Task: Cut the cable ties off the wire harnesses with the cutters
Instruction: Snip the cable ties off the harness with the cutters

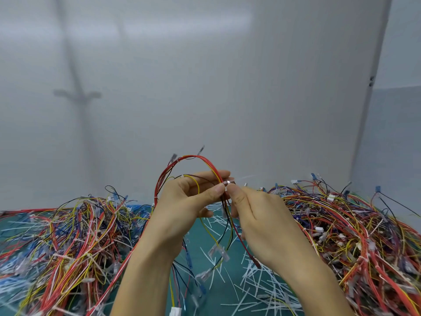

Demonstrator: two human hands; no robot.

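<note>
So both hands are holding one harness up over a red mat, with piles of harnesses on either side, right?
Not quite: the head view shows the mat is green, not red. The left hand and right hand do hold one harness up, between the left pile and right pile.

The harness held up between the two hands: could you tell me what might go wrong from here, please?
1. The cutter tip sits right at the left hand's thumb and against the harness wires, so a snip may nick skin or insulation.
2. The harness's loose ends hang toward the left pile and the cut ties, so they may snag when set down.
</note>
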